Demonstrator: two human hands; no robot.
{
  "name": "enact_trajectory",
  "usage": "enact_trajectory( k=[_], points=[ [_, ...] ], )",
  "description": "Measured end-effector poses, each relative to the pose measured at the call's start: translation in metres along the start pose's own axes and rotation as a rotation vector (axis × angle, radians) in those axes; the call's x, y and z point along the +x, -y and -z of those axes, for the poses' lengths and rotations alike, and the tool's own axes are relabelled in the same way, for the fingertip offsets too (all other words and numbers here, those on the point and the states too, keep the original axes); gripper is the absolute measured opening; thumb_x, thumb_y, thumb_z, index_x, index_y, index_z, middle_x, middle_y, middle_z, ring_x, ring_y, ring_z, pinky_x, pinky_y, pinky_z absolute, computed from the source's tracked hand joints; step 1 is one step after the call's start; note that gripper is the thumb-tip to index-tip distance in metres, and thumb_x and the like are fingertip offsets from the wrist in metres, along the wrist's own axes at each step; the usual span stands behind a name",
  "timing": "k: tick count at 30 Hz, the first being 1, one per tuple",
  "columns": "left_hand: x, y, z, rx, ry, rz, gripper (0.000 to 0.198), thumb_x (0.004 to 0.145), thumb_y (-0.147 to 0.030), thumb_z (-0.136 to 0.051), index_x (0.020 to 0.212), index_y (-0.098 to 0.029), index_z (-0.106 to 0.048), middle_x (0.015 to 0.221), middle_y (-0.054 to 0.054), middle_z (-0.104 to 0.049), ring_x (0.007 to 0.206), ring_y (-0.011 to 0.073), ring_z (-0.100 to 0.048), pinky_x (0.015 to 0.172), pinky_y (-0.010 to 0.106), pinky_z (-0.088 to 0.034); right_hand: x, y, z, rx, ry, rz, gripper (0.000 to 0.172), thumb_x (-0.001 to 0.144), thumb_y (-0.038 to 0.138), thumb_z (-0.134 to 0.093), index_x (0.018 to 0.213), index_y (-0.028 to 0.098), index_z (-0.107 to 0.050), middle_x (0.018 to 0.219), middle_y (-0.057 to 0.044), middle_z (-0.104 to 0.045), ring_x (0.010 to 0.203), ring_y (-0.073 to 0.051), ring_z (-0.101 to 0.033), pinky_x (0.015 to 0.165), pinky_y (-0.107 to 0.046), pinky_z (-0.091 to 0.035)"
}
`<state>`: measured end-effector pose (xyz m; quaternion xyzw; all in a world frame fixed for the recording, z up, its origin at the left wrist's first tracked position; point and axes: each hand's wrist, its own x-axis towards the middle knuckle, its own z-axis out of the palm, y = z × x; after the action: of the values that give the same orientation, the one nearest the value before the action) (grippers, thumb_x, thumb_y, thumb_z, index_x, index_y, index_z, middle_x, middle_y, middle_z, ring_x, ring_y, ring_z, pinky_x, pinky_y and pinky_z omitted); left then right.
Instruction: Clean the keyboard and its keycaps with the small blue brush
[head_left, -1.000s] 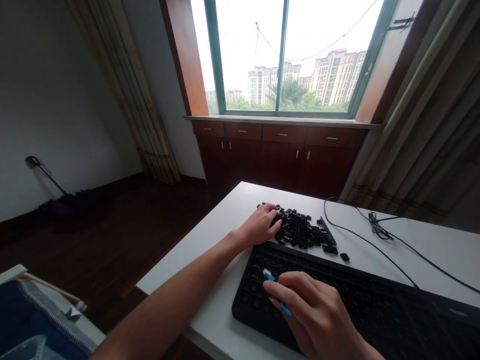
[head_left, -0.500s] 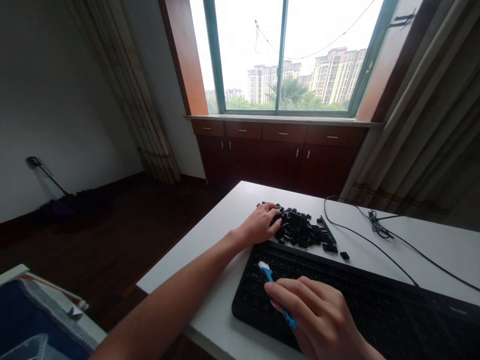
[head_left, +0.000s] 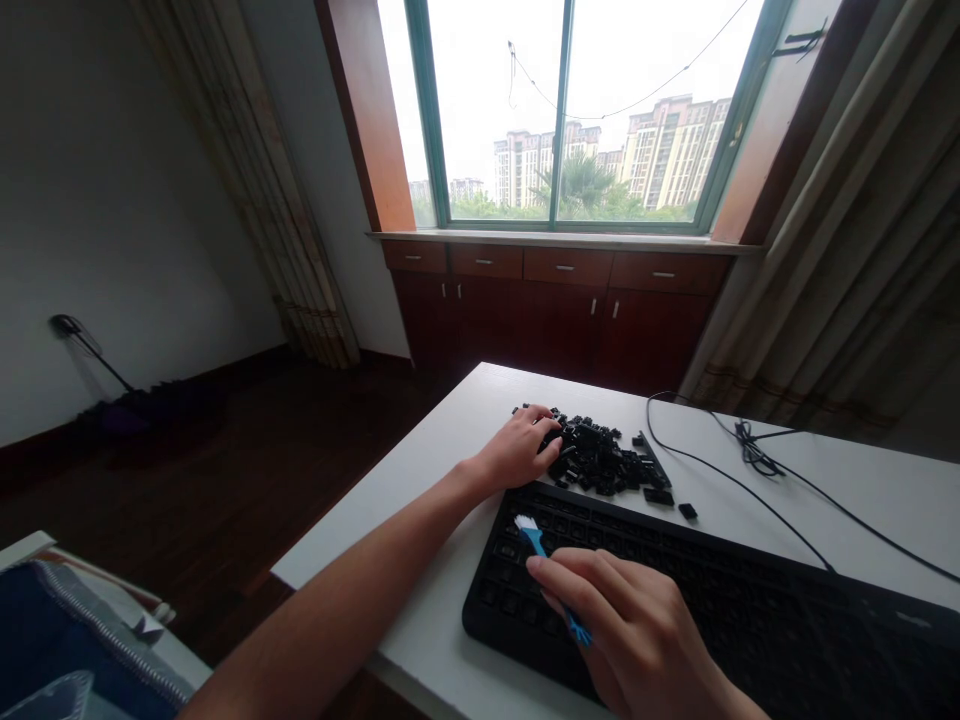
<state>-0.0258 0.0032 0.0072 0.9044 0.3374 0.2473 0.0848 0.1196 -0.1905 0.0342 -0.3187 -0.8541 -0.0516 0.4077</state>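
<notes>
Head view: my right hand (head_left: 637,625) is closed in a pinch, thumb and fingers around a small blue brush (head_left: 534,541), its white bristles pointing away from me over the left end of a black keyboard (head_left: 750,600); whether they touch it I cannot tell. The keyboard lies on the white surface (head_left: 435,450), its key positions there bare of caps. Just beyond it, my left hand (head_left: 521,447) rests palm down, fingers loosely bent, at the left end of a heap of black keycaps (head_left: 600,455); I cannot tell whether it grips any. One loose keycap (head_left: 688,511) sits right of the heap, near a black cable (head_left: 752,455).
</notes>
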Motion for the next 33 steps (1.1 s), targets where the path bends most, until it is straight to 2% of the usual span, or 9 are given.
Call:
enact_trajectory(
  k=[7, 12, 14, 18, 23, 29, 33],
  points=[
    [0.000, 0.001, -0.001, -0.001, 0.006, -0.002, 0.040, 0.100, -0.042, -0.046, 0.126, -0.017, -0.064, 0.134, 0.014, -0.055, 0.125, 0.0289, -0.052, 0.111, 0.046, -0.045, -0.004, 0.005, 0.009, 0.064, -0.093, 0.010, 0.023, 0.093, 0.010, -0.053, 0.114, 0.014, -0.059, 0.088, -0.006, -0.072, 0.070, -0.014, -0.067, 0.066, -0.024, -0.054],
    [0.000, 0.000, -0.001, 0.002, -0.001, 0.002, 0.039, 0.100, -0.041, -0.047, 0.124, -0.016, -0.065, 0.133, 0.014, -0.056, 0.124, 0.0288, -0.053, 0.111, 0.045, -0.045, -0.003, 0.003, 0.000, 0.044, 0.015, -0.082, 0.023, 0.092, 0.006, -0.048, 0.108, 0.017, -0.060, 0.082, -0.005, -0.068, 0.063, -0.015, -0.063, 0.056, -0.025, -0.051],
    [0.000, -0.001, -0.001, 0.002, -0.006, 0.002, 0.038, 0.099, -0.041, -0.048, 0.123, -0.017, -0.066, 0.133, 0.014, -0.056, 0.124, 0.0285, -0.054, 0.111, 0.045, -0.045, -0.002, 0.002, -0.002, 0.013, 0.034, -0.079, 0.025, 0.094, 0.006, -0.046, 0.112, 0.016, -0.060, 0.084, -0.006, -0.069, 0.064, -0.015, -0.064, 0.057, -0.024, -0.051],
    [0.000, 0.000, 0.000, -0.002, -0.009, -0.004, 0.038, 0.099, -0.041, -0.048, 0.123, -0.017, -0.066, 0.133, 0.013, -0.056, 0.124, 0.0285, -0.054, 0.111, 0.045, -0.045, -0.002, 0.002, 0.002, 0.019, -0.018, -0.015, 0.030, 0.093, 0.007, -0.051, 0.122, 0.014, -0.058, 0.091, -0.008, -0.072, 0.071, -0.015, -0.067, 0.063, -0.024, -0.054],
    [0.000, 0.000, 0.000, 0.001, 0.004, 0.002, 0.040, 0.100, -0.042, -0.046, 0.124, -0.017, -0.065, 0.133, 0.013, -0.055, 0.124, 0.0288, -0.053, 0.111, 0.045, -0.045, -0.002, 0.005, 0.006, 0.078, -0.052, -0.006, 0.025, 0.092, 0.009, -0.056, 0.116, 0.015, -0.060, 0.090, -0.007, -0.071, 0.070, -0.014, -0.066, 0.064, -0.025, -0.054],
    [0.000, 0.000, 0.000, 0.003, 0.005, 0.004, 0.040, 0.100, -0.041, -0.046, 0.124, -0.015, -0.065, 0.133, 0.014, -0.055, 0.124, 0.0287, -0.053, 0.111, 0.045, -0.044, -0.001, 0.004, -0.002, 0.040, 0.059, -0.024, 0.026, 0.093, 0.008, -0.051, 0.116, 0.015, -0.061, 0.087, -0.007, -0.070, 0.069, -0.016, -0.065, 0.059, -0.026, -0.054],
    [0.000, 0.001, -0.001, 0.004, -0.002, -0.003, 0.039, 0.100, -0.041, -0.046, 0.124, -0.016, -0.065, 0.133, 0.014, -0.055, 0.123, 0.0286, -0.053, 0.111, 0.045, -0.045, -0.003, 0.002, -0.001, 0.029, 0.005, -0.012, 0.031, 0.093, 0.007, -0.054, 0.123, 0.013, -0.059, 0.093, -0.009, -0.071, 0.073, -0.016, -0.066, 0.063, -0.026, -0.055]
  ],
)
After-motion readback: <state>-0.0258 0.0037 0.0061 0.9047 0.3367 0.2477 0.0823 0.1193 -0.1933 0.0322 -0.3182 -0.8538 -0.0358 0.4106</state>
